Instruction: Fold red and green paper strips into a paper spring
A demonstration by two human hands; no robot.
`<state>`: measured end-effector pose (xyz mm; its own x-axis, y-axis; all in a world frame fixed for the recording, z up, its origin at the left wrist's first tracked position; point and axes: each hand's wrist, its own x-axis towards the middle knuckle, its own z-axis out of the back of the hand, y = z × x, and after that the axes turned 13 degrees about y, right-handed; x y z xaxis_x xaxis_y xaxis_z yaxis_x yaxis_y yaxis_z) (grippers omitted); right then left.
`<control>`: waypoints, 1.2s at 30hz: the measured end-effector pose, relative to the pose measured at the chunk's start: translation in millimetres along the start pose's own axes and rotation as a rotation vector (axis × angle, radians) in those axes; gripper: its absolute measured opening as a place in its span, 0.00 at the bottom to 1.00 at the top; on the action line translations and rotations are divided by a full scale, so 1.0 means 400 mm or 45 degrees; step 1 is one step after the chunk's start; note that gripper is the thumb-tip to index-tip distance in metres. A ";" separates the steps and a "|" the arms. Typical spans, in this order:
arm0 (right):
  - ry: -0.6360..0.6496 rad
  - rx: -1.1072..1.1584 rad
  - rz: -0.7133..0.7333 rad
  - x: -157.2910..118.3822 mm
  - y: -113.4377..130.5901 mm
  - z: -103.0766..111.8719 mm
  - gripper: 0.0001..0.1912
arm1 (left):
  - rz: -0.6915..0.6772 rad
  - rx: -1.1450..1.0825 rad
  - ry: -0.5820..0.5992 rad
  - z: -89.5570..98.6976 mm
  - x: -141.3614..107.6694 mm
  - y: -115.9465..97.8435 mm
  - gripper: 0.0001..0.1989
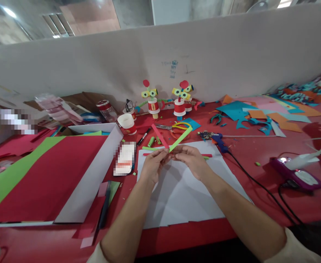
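Over a white sheet of paper (182,197), my left hand (156,162) pinches the lower end of a red paper strip (159,136). My right hand (189,157) is closed on a green paper strip (181,139). The two strips meet at my fingertips and spread apart upward in a V. Behind my hands, another red strip (201,155) and a green strip (149,148) lie across the sheet's far edge. Folded green paper springs (151,141) rest on the table just beyond.
Paper-cup figures (153,106) stand by the wall. A glue gun (220,141) with its cord lies right, near a purple power strip (297,177). Scissors (181,127), a pen (144,136) and a phone (124,159) lie around the sheet. Left is a box (105,146) with coloured paper.
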<state>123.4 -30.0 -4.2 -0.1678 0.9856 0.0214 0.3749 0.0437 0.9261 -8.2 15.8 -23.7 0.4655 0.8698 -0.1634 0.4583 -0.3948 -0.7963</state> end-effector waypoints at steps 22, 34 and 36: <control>-0.329 -0.244 0.120 0.011 -0.034 0.012 0.09 | 0.039 0.115 0.170 -0.011 -0.013 0.007 0.12; -0.200 -0.828 0.375 -0.007 -0.043 -0.003 0.12 | 0.186 -0.286 0.020 -0.011 -0.014 -0.009 0.09; -0.217 -0.883 0.457 -0.008 -0.042 -0.006 0.09 | 0.240 -0.323 0.025 -0.019 -0.018 -0.013 0.06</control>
<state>115.7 -34.4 -18.9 0.0185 0.9341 0.3566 -0.2823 -0.3373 0.8981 -8.2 9.3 -13.9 0.5739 0.7693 -0.2808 0.5358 -0.6120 -0.5817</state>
